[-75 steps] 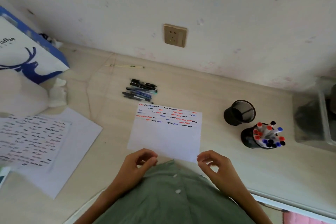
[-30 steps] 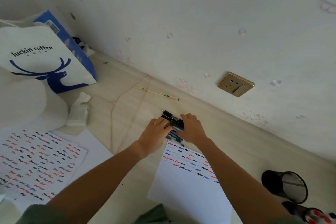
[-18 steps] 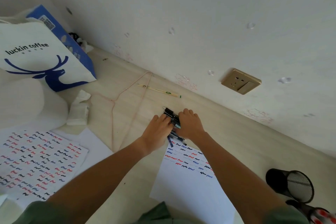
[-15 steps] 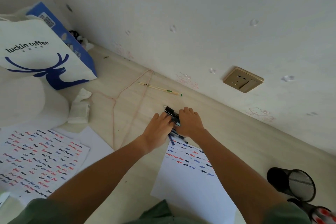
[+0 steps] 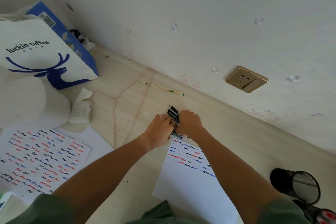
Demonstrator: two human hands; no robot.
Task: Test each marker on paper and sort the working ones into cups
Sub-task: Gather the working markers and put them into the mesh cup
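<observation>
Change: both your hands have gone from the near paper edge 2.5 s ago out to the marker pile; since 0.5 s ago they've barely shifted, only closed in a little tighter.
Left hand: your left hand [image 5: 161, 129] sits at the 9 o'clock side of the bundle of dark-barrelled markers [image 5: 173, 114], fingers curled in against it, gripping.
Right hand: your right hand [image 5: 190, 122] is at the 3 o'clock side, knuckles up, fingers wrapped over the same bundle, gripping.
Markers: squeezed between both hands, at 12 o'clock from the top edge of the white test sheet with red, blue and black squiggles [image 5: 189, 174]; a few ends poke out toward 11 o'clock and some toward 6 o'clock. Can't tell whether they're lifted off the pale wood-grain desk [image 5: 236, 143].
Cups: empty black mesh cup [image 5: 298, 185] at 4 o'clock from your hands, well apart; second black cup with red-capped markers [image 5: 323, 214] just at its 5 o'clock, cut by the frame edge.
Other: filled squiggle sheet [image 5: 38, 158] at 8 o'clock; white and blue paper coffee bag [image 5: 41, 54] at 10 o'clock; wooden chopstick [image 5: 161, 88] at 12 o'clock near the wall.
</observation>
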